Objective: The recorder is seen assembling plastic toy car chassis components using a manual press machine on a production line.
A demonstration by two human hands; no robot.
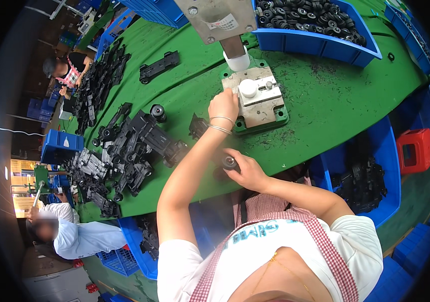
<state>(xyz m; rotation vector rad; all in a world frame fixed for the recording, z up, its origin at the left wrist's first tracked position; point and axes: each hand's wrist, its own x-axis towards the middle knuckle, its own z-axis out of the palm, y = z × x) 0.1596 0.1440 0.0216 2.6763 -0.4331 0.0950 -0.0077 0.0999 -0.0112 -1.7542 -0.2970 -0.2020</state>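
Note:
My left hand [223, 105] is closed at the left edge of a metal fixture plate [258, 115] on a green base. Its fingertips are pressed together, and whatever they pinch is too small to make out. On the plate sit a white block with a round white knob [248, 88] and a small metal pin. A white-tipped press ram [237, 59] hangs above. My right hand [247, 172], nearer my body, has its thumb and fingers round a black wheel [229, 162]. A dark chassis part [198, 126] lies partly hidden behind my left forearm.
Black toy-car chassis [149, 133] are piled on the green cloth [320, 110] at left; one chassis [159, 66] lies apart. A blue bin [320, 48] of wheels stands far right. Below the right edge are a blue bin [396, 176] and red stool [415, 151]. Two people work at left.

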